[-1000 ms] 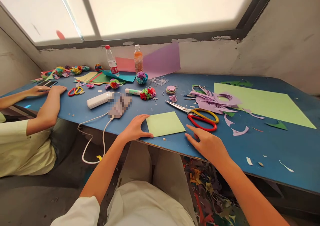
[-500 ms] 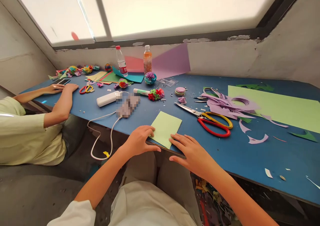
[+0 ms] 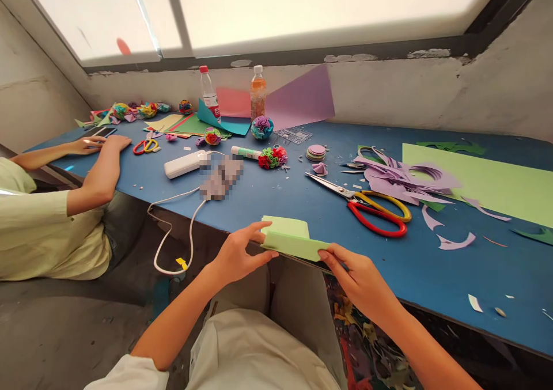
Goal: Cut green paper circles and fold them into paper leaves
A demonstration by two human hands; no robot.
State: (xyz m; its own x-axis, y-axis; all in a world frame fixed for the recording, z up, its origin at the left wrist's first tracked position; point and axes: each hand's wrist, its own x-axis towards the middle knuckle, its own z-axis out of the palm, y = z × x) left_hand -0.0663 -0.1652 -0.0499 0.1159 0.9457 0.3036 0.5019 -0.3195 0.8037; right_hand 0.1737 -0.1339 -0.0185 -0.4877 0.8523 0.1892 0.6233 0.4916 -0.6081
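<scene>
— How is the left hand (image 3: 239, 253) placed?
— Half open, with thumb and fingers parted at the left end of the green paper (image 3: 298, 247); whether the paper is gripped there cannot be told.
— And the paper?
— It is kept between both hands at the front edge of the blue table (image 3: 432, 275), its near flap raised.
— The right hand (image 3: 356, 268)?
— The paper's right end is pinched by it; scissors (image 3: 351, 194) are seen just beyond.
</scene>
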